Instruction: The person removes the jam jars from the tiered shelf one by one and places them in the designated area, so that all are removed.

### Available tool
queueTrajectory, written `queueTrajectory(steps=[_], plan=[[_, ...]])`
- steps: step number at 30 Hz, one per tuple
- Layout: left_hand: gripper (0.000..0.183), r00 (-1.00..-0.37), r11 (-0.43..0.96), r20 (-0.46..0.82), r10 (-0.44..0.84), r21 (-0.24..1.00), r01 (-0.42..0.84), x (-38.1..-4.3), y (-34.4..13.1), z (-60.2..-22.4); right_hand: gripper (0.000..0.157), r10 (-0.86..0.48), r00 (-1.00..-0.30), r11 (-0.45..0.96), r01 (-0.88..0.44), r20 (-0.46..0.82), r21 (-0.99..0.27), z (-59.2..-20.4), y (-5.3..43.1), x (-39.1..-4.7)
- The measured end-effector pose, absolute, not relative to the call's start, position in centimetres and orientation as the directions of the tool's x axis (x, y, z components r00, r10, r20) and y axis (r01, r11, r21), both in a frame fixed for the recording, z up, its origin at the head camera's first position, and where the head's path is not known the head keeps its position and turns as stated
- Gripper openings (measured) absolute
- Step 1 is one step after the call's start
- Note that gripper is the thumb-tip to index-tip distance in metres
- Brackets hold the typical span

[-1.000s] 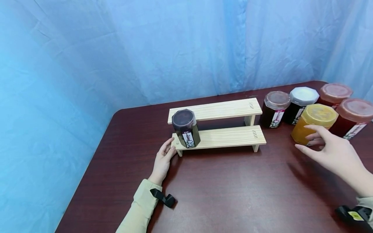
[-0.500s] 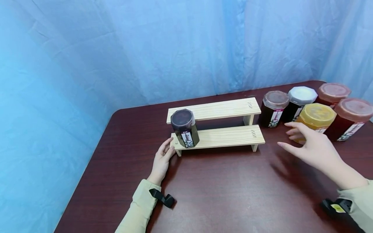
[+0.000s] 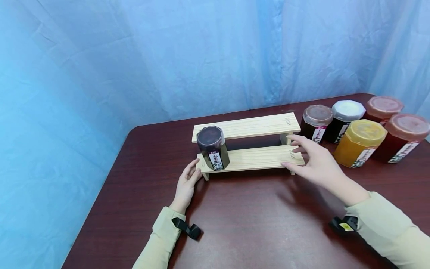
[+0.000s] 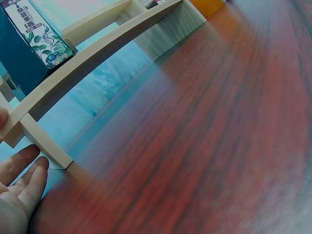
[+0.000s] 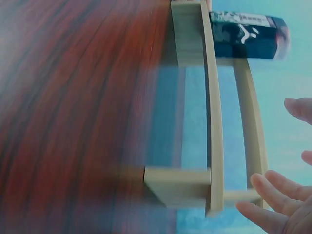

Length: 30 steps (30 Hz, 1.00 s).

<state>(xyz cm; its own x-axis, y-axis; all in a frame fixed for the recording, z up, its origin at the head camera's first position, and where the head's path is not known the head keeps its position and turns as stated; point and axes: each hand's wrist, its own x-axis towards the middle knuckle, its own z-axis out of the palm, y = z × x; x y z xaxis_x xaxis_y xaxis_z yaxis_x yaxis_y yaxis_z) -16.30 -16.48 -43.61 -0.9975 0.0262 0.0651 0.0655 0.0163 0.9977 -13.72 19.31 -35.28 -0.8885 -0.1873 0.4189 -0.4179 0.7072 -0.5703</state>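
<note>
A two-step wooden shelf (image 3: 258,158) stands on the table. On the left part of its lower step is a dark eight-sided jar (image 3: 212,147) with a white label, also seen in the left wrist view as a dark labelled jar (image 4: 29,46). My left hand (image 3: 184,186) grips the shelf's left end, with fingers (image 4: 34,180) beside the front leg. Over the right end of the lower step hangs my right hand (image 3: 315,164), thumb and fingers spread apart with nothing between them. In the right wrist view its fingers (image 5: 273,195) overlap the shelf's right end.
Several jars stand to the right of the shelf: a yellow jar (image 3: 359,145), a dark jar with a clear lid (image 3: 317,123), a white-lidded dark jar (image 3: 347,114) and red-lidded jars (image 3: 408,130). A blue curtain (image 3: 201,67) hangs behind the dark red table (image 3: 255,224).
My right hand has moved left, from in front of the yellow jar to the shelf's right end. My left hand and the jar on the shelf have stayed put.
</note>
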Motion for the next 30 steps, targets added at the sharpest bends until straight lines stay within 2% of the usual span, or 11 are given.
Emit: queueTrajectory(steps=[15,30], plan=[[0.043,-0.997,0.005,0.066,0.032,0.998,0.066,-16.1,-16.4,-43.4,0.078,-0.283,-0.841,0.611,-0.528,0.46,-0.59,-36.4,13.1,-15.2],[0.043,-0.998,0.024,0.065,0.025,0.998,0.066,-16.2,-16.4,-43.5,0.084,-0.302,-0.857,0.559,-0.514,0.418,-0.651,-34.6,10.1,-16.4]])
